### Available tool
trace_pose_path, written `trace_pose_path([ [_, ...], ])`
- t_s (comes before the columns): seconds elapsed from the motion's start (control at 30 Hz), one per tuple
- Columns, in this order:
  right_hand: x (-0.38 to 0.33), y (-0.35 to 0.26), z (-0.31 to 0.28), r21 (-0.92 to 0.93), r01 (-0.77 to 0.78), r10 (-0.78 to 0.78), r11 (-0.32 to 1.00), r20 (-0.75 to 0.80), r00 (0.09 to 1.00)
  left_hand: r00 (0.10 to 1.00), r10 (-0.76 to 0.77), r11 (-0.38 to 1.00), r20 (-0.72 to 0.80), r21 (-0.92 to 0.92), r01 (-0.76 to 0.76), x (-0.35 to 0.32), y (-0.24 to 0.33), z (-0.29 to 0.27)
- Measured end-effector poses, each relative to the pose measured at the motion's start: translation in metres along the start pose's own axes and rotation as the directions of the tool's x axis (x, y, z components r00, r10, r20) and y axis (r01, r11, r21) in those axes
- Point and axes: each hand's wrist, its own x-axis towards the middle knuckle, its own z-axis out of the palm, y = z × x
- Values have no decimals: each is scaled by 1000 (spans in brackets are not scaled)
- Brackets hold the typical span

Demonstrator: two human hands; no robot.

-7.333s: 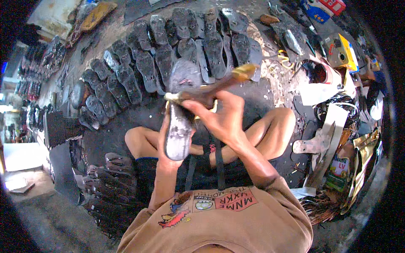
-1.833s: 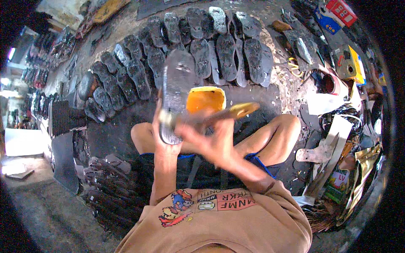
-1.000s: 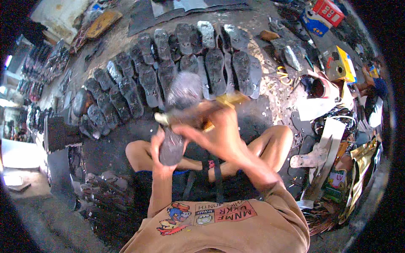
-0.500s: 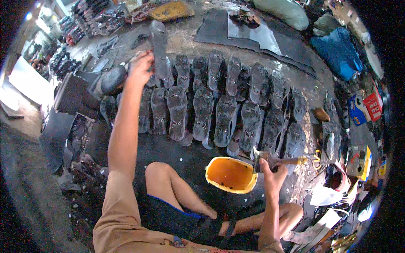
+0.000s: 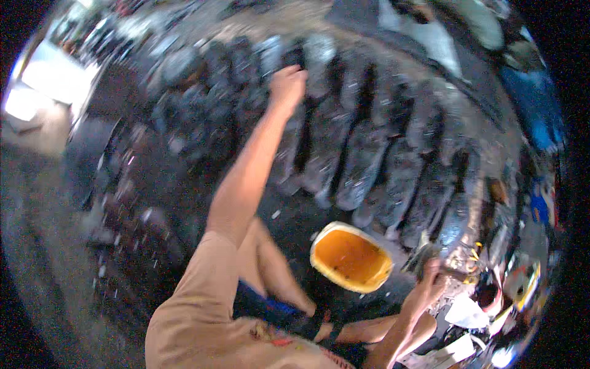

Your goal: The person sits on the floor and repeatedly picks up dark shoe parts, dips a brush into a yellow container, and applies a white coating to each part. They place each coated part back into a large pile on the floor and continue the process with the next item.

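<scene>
Blurrily, left hand (image 5: 287,86) touches dark rubbery soles (image 5: 362,160) (grip unclear); right hand (image 5: 433,273) grips a brush (image 5: 424,255).

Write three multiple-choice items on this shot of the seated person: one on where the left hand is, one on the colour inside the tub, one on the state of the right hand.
1. Where is the left hand?
A. stretched out over the row of dark shoe soles
B. resting on the knee
C. inside the tub

2. What colour is the inside of the tub?
A. blue
B. orange-yellow
C. white

3. What is the right hand doing?
A. lying flat and empty on the floor
B. closed around a brush
C. holding a shoe sole

Answers: 1 A, the arm reaches far forward and the hand sits at the soles laid side by side. 2 B, the tub's hollow shows orange-yellow within a pale rim. 3 B, the fingers wrap a handle with the brush head near the tub, though motion blur softens the detail.
</scene>
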Motion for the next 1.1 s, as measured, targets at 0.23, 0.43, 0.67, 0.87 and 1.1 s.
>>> trace_pose_path([
  [0.23, -20, -10, -33, -49, 85, -88, 995, -65, 994, 984, 175, 803, 23, 576, -156, -271, 219, -290],
  [0.43, -106, -93, -23, -188, 172, -152, 967, 119, 981, 965, 126, 197, -228, 959, 201, -403, 163, -555],
  [0.67, -84, -19, 11, -76, 675, -579, 734, 450, 680, 822, 50, -143, -567, 811, 568, -483, 170, -570],
  [0.87, -78, -16, 6, 131, 481, -497, 867, 298, 815, 607, 304, 328, -734, 679, 657, -561, 72, -677],
  [1.1, -61, 18, -56, -69, 258, -204, 964, 432, 878, 779, 286, 230, -558, 829, 510, -480, 206, -537],
])
